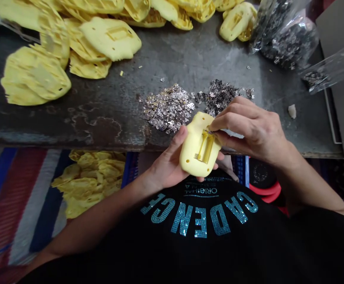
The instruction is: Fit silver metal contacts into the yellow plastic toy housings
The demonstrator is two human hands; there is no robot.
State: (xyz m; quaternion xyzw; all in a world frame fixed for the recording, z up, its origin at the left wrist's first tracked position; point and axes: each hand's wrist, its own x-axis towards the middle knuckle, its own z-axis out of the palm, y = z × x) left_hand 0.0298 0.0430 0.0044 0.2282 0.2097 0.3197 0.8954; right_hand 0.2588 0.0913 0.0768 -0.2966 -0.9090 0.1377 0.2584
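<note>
My left hand (172, 161) is wrapped round a yellow plastic shell (191, 148), tilted up with its battery compartment facing me. A small metal spring contact shows in the lower left corner of that compartment. At its upper end, the fingertips of my right hand (243, 124) pinch a small metal battery contact (209, 129), mostly hidden by the fingers. Just beyond the shell lie a silvery pile of flat metal contacts (169, 108) and a darker pile of metal contacts (222, 94), the latter partly behind my right hand.
Many yellow shells (36, 77) are heaped along the back and left of the dark metal table (107, 104). Clear bags of metal parts (290, 43) stand at the back right. Below the table edge are more yellow shells (92, 177) and a blue basket (243, 169).
</note>
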